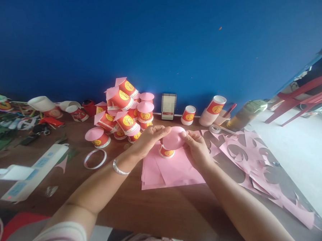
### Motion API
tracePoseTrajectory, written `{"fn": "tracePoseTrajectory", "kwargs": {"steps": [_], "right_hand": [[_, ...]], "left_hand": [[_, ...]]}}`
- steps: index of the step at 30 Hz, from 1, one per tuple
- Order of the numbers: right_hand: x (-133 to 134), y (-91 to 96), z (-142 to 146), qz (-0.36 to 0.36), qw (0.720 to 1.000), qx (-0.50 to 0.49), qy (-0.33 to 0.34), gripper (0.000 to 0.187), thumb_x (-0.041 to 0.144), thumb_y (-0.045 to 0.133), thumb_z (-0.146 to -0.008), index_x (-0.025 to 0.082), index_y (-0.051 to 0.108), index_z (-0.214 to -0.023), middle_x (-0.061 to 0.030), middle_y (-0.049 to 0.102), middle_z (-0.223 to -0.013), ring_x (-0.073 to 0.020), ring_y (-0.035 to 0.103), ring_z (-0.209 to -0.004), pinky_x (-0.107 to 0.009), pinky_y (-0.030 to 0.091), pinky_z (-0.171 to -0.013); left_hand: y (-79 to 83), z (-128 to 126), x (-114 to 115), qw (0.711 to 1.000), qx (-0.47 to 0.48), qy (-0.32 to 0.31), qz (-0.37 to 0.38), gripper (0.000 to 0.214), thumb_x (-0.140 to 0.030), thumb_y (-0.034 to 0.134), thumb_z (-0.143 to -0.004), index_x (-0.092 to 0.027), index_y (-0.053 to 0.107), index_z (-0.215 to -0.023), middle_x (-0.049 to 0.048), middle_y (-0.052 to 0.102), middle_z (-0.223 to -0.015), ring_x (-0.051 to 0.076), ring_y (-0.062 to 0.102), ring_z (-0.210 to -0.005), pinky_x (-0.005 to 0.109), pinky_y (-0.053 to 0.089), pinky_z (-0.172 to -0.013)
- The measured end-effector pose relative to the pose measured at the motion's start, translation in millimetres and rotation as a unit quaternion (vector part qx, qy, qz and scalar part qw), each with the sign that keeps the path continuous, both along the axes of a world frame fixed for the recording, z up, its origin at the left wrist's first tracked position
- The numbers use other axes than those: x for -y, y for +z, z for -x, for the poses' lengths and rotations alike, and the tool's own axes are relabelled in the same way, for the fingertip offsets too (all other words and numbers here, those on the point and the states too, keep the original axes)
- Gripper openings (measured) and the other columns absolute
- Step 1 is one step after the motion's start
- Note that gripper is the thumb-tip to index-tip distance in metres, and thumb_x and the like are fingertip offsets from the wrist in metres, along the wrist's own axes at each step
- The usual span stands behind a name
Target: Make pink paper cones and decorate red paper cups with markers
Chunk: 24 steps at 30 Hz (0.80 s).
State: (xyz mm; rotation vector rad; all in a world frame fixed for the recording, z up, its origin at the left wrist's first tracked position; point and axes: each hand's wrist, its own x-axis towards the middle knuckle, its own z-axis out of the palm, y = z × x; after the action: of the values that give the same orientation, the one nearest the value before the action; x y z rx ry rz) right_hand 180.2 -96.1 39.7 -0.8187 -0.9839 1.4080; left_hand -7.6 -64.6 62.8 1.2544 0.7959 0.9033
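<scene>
Between my two hands is a pink paper cone (173, 138), pinched at its left edge by my left hand (156, 134) and at its right side by my right hand (193, 142). Just below the cone stands a red paper cup (166, 152) with a yellow emblem; whether the cone touches it I cannot tell. The cup is on a stack of pink paper sheets (171, 175). To the left, several similar red cups with pink cone tops form a pile (120, 113).
A power strip (36, 173) and a white ring (95, 158) lie at left. Pink paper offcuts (245, 157) cover the right side. A phone (168, 106), a red cup (188, 115), stacked cups (212, 110), a tape roll (215, 128) and a bottle (246, 116) line the back.
</scene>
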Motion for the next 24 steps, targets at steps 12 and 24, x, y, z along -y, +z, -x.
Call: {"fn": "tracePoseTrajectory", "kwargs": {"steps": [12,24], "right_hand": [[0.7,-0.2,0.8,0.004,1.0,0.004,-0.021,0.046,0.056,0.081,-0.08,0.021,0.059,-0.06,0.0013,0.051,-0.062,-0.0143,0.042,-0.064,-0.03,0.037,-0.062],[0.0,-0.2,1.6,0.011,1.0,0.001,-0.006,0.042,0.056,0.081,-0.08,0.02,0.067,-0.063,0.0007,0.058,-0.062,-0.0145,0.049,-0.064,-0.031,0.041,-0.065]], "left_hand": [[5.9,-2.5,2.0,0.99,-0.024,0.095,-0.103,0.057,-0.063,0.059,-0.093,-0.017,0.055,-0.059,0.0001,0.052,-0.059,0.011,0.046,-0.06,0.027,0.037,-0.061],[7.1,-1.0,2.9,0.999,0.031,0.006,0.016,0.034,-0.045,0.082,-0.078,-0.016,0.065,-0.075,-0.0029,0.057,-0.068,0.007,0.045,-0.059,0.022,0.031,-0.055]]}}
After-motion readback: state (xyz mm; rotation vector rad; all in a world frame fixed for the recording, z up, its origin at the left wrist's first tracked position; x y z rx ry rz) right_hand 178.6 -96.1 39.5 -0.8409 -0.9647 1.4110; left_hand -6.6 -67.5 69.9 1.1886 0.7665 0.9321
